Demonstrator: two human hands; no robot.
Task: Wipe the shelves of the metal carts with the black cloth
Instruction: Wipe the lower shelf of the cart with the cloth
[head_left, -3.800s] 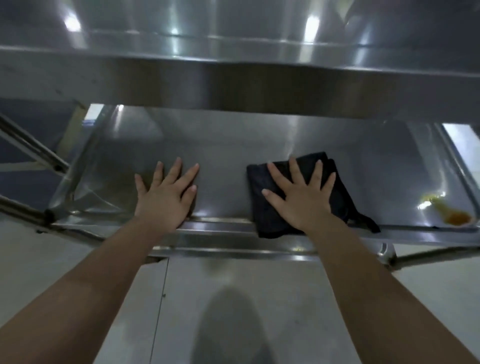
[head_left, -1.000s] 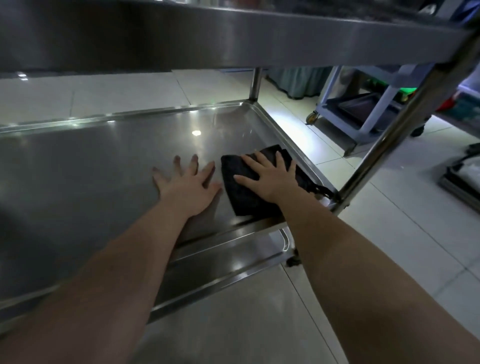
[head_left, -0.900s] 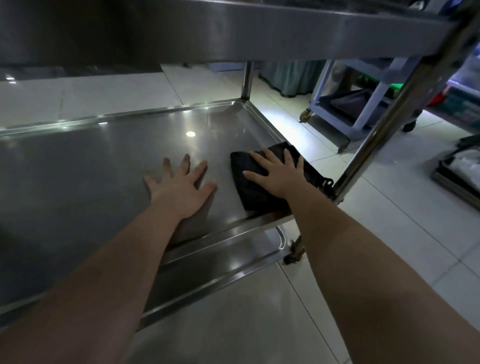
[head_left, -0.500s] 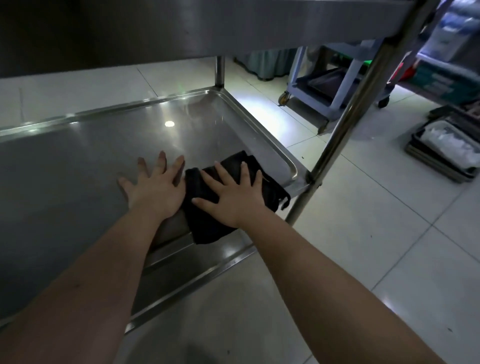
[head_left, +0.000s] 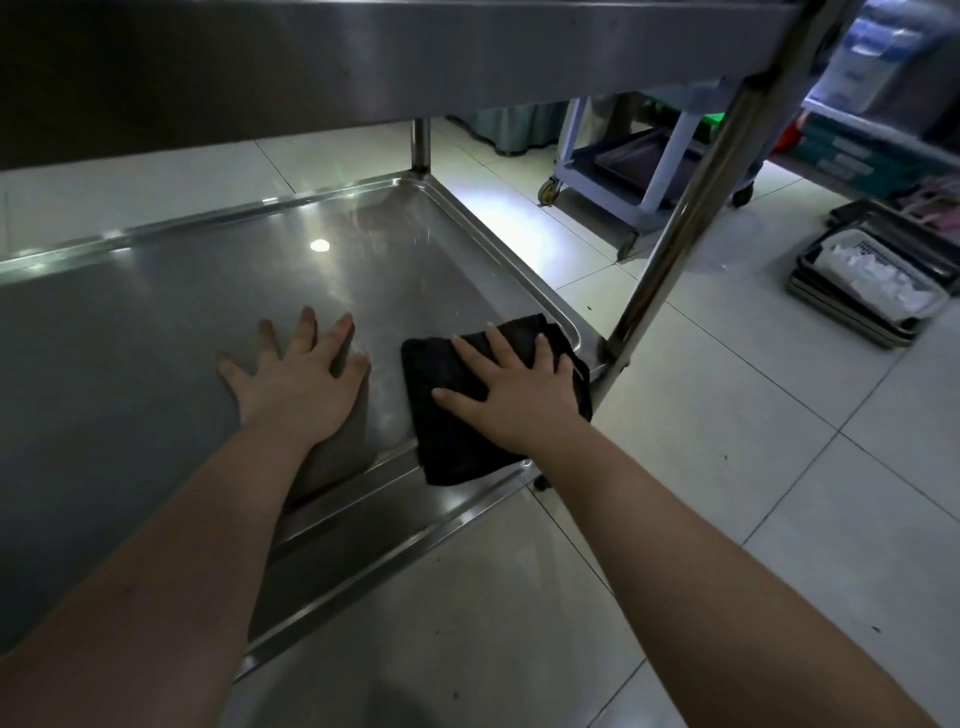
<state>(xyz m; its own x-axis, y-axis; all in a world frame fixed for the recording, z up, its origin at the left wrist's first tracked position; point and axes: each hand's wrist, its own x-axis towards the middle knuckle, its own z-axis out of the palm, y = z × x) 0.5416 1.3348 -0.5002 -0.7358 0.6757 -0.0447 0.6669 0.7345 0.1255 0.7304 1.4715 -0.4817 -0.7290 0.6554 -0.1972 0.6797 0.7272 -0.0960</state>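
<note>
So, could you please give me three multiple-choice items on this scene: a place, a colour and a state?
1. Where on the shelf is the cloth? A near right corner; B far left corner; C middle.
2. The cloth's colour? A white; B black; C green.
3. The left hand is: A flat on the shelf; B gripping the cloth; C a fist.
Answers: 1 A, it lies beside the near right post. 2 B, it is plainly black. 3 A, its palm rests open on bare steel.

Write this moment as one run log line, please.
phase: wipe lower shelf | right hand: flat, presses black cloth at right front corner | left hand: flat on bare shelf, apart from cloth
</note>
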